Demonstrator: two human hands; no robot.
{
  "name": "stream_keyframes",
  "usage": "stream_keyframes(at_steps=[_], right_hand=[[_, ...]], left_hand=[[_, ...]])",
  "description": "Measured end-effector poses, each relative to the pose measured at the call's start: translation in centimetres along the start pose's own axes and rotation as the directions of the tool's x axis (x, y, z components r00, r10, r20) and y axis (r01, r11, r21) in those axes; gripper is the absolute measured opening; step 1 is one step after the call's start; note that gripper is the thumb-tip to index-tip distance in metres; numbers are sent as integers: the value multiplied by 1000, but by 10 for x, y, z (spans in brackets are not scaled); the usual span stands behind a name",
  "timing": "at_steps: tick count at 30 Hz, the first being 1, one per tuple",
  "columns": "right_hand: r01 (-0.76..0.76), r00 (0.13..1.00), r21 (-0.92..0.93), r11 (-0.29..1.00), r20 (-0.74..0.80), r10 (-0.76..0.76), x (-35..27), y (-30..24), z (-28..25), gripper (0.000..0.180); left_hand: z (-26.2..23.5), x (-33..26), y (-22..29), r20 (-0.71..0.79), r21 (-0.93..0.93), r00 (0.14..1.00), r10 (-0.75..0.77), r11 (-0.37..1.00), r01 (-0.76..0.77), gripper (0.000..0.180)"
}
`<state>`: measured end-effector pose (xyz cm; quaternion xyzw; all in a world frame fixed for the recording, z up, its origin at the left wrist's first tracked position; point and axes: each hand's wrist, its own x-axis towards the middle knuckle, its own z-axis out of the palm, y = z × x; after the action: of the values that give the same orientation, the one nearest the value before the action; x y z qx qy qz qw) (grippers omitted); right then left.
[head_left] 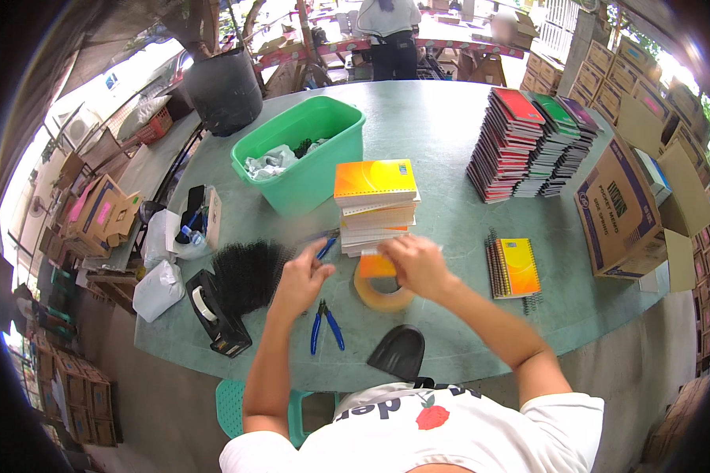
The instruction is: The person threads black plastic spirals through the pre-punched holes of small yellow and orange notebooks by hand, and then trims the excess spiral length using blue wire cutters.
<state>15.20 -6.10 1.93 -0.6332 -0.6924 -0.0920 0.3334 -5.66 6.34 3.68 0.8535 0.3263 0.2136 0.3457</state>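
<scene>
Your right hand (416, 266) rests curled over the tape roll (383, 288) lying flat on the bench (450, 134); whether it pinches the tape end, I cannot tell. Your left hand (304, 272), just left of the roll, pinches a small blue-handled tool (327, 246). Blue pliers (324, 325) lie nearer you. Directly beyond both hands stands the notebook stack (376, 206), long axis crosswise, closer to the right hand.

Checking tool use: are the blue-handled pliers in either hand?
No, the blue-handled pliers lie on the table below the left hand, untouched.
</scene>
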Motion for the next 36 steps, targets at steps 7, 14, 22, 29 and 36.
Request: stream_keyframes(at_steps=[7, 14, 22, 29, 36], right_hand=[[-139, 975, 42, 989, 183, 129, -16, -9, 30, 33], [-151, 968, 79, 985, 213, 132, -11, -5, 50, 29], [-188, 980, 219, 957, 107, 168, -14, 0, 57, 15], [-221, 960, 178, 959, 215, 181, -9, -14, 46, 15], [-213, 962, 211, 954, 218, 167, -5, -16, 41, 18]], left_hand=[[28, -30, -32, 233, 115, 958, -169, 983, 145, 62], [65, -33, -18, 218, -22, 969, -121, 991, 129, 71], [45, -35, -30, -62, -155, 990, -125, 981, 114, 38], [55, -38, -16, -65, -304, 988, -138, 946, 112, 25], [53, -34, -7, -151, -225, 985, -83, 973, 48, 19]])
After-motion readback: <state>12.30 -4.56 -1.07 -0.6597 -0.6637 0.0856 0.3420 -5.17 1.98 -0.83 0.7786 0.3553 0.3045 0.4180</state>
